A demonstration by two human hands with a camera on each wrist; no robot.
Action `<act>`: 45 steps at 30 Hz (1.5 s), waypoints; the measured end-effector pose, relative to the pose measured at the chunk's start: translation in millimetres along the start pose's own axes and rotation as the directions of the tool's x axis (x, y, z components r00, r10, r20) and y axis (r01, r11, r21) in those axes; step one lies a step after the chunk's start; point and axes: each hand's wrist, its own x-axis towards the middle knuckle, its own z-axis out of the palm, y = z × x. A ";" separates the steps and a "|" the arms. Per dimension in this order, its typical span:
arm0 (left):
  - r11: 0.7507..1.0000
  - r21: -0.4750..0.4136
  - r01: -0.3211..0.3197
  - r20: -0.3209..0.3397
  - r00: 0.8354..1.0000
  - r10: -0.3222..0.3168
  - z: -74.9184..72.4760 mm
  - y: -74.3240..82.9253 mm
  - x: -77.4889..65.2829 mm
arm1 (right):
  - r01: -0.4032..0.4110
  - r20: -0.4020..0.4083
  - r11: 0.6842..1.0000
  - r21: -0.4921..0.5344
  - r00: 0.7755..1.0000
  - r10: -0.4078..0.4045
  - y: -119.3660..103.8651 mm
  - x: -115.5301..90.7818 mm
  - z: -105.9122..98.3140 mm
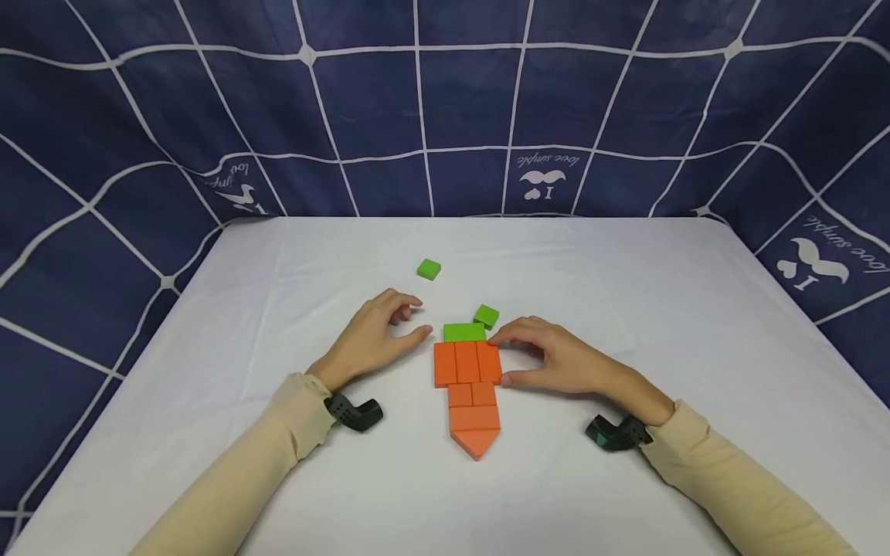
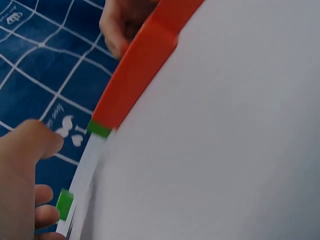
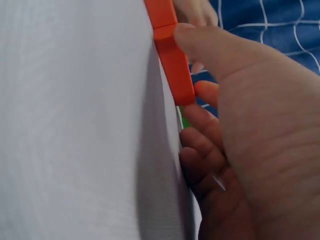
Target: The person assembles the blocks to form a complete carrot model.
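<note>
Orange blocks point(image 1: 476, 418) lie flat together in a carrot-like shape, with a pointed piece point(image 1: 476, 442) at the near end. Across its far end lies a green rectangular block point(image 1: 463, 332). My right hand point(image 1: 556, 355) holds the rightmost upright orange block point(image 1: 489, 361), thumb at its near corner and index finger at its far corner. In the right wrist view the thumb and index finger point(image 3: 207, 92) touch that orange row's side point(image 3: 175, 67). My left hand point(image 1: 371, 336) hovers left of the green block, fingers loosely bent, holding nothing.
One small green block point(image 1: 486, 316) sits behind the green rectangle, near the right fingertips. Another green block point(image 1: 429, 269) lies farther back. A white cloth point(image 1: 334, 479) covers the table, and a dark blue gridded curtain point(image 1: 375, 100) hangs behind it and at the sides.
</note>
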 end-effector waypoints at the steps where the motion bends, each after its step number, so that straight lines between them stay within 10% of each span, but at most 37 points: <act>1: 1.000 0.009 0.022 -0.022 1.000 -0.022 -0.3 -2.3 4.8 | -0.001 -0.002 1.000 0.004 1.000 0.001 0.3 -0.4 0.6; 9: 0.977 0.091 0.195 -0.118 0.976 -0.184 -1.1 -12.1 47.2 | 0.016 -0.027 1.000 0.027 1.000 -0.015 4.6 -0.5 5.6; 19: 0.964 0.092 0.249 -0.159 0.960 -0.233 3.0 -17.1 73.5 | 0.031 -0.034 0.999 0.041 0.999 -0.030 6.2 1.8 8.4; 45: 0.994 -0.015 0.111 -0.039 0.993 -0.111 -3.6 13.1 34.6 | 0.014 -0.035 0.999 0.032 0.999 -0.013 9.4 -1.3 7.6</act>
